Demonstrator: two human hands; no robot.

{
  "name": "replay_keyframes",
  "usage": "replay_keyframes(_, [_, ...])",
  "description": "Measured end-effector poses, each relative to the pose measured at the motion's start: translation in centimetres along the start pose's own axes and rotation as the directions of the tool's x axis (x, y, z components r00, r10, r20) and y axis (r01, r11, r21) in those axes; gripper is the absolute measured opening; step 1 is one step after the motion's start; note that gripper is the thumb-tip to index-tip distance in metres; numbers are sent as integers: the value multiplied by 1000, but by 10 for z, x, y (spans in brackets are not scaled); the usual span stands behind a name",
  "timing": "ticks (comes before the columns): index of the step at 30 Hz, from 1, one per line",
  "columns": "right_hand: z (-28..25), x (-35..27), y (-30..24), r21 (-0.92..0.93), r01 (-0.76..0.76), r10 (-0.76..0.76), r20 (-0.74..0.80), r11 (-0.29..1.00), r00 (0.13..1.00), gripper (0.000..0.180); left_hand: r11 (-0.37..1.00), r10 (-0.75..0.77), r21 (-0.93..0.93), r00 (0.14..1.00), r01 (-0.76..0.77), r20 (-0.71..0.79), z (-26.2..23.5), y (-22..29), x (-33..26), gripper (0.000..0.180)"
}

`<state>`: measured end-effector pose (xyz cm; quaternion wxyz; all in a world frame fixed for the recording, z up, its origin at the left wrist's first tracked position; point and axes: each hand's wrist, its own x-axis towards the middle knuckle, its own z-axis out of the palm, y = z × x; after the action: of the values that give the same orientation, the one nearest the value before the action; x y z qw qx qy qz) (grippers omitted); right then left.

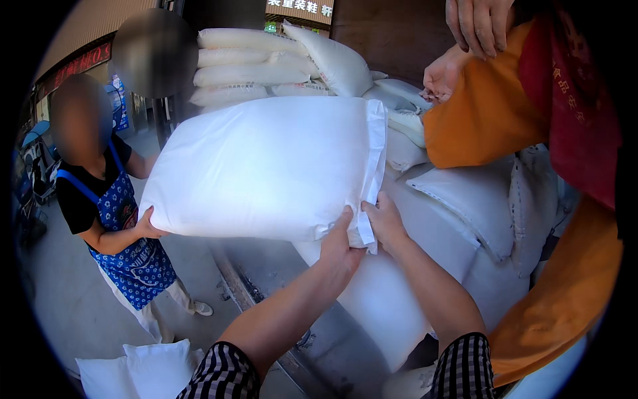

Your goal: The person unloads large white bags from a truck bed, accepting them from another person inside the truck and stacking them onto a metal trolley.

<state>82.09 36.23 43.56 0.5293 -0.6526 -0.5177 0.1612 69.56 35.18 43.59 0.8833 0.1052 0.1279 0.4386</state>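
Clearly, in the head view, the white sack [266, 169] occupied the centre of the frame, held off the ground, with its long sides running left to right and its flat sewn edge [376, 153] to the right. Left hand [341, 243]: thumb pressed on the face of the sack near its lower right corner, fingers curled beneath and partly hidden; grip closed on the fabric. Right hand [385, 223]: just beside the left, fingers closed on the lower part of the sewn edge. Both forearms rose from the bottom of the frame out of striped sleeves [222, 372].

At the left of the frame, a co-worker in a blue patterned apron [136, 249] supported the opposite end; one hand [151, 225] gripped its lower left corner. Stacked sacks [232, 56] stood at upper centre; more sacks [458, 199] lay at right centre. At upper right, a person in orange and dark red clothing [492, 100] leaned in over the pile. Further white sacks [159, 366] sat at lower left.
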Motion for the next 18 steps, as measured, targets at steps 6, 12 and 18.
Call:
replay_keyframes(6, [-28,44,-46,-427,317,-413,-154,847,897,73,974,-195,93,973,207,-124,-61,16,-102,36])
replay_keyframes(12, [-13,72,-64,2,-81,79,181,997,980,80,959,-245,83,942,270,-229,-115,11,-181,54])
replay_keyframes(18, [74,-154,-29,-167,-81,127,287,983,950,66,955,-57,208,817,212,-573,-266,18,-404,41])
